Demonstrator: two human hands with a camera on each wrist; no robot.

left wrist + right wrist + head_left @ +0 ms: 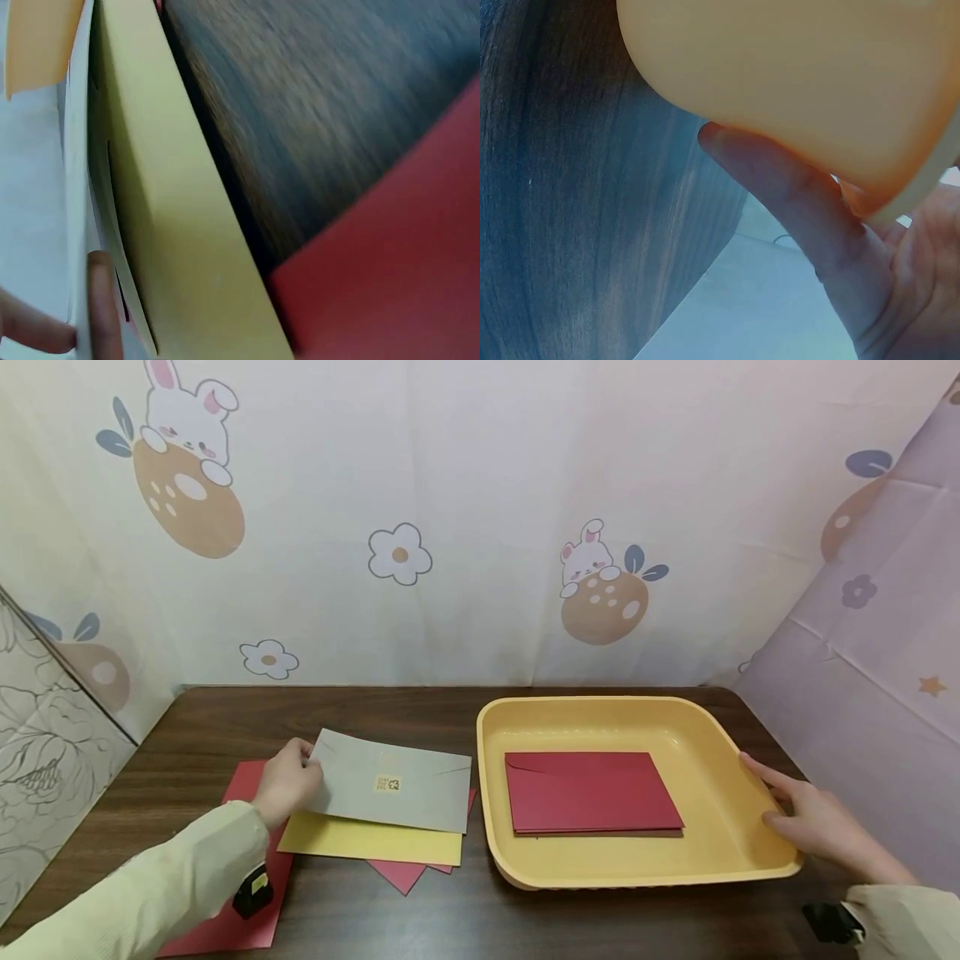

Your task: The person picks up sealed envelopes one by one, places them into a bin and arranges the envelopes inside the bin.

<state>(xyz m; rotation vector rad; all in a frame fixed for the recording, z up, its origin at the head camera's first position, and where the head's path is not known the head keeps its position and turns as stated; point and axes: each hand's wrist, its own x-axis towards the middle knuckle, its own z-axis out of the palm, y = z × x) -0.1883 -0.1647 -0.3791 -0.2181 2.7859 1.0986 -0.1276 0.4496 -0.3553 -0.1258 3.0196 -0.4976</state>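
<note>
My left hand point(288, 781) pinches a grey envelope point(397, 777) by its left end, with a small gold square print on its face. In the left wrist view the thumb and a finger point(103, 300) lie on either side of its edge. Beneath it a yellow envelope point(367, 841) rests over red envelopes point(397, 872), mostly hidden. My right hand point(813, 814) grips the right rim of a yellow plastic tray point(731, 777); the right wrist view shows one digit along the outer wall point(780, 82). Inside the tray lies a red envelope point(592, 793) on top of another envelope, mostly covered.
A larger red sheet or envelope point(251, 902) lies under my left forearm at the table's left. The dark wooden table point(420, 918) ends at a patterned curtain point(465, 610) behind. The tray stands just right of the envelope pile.
</note>
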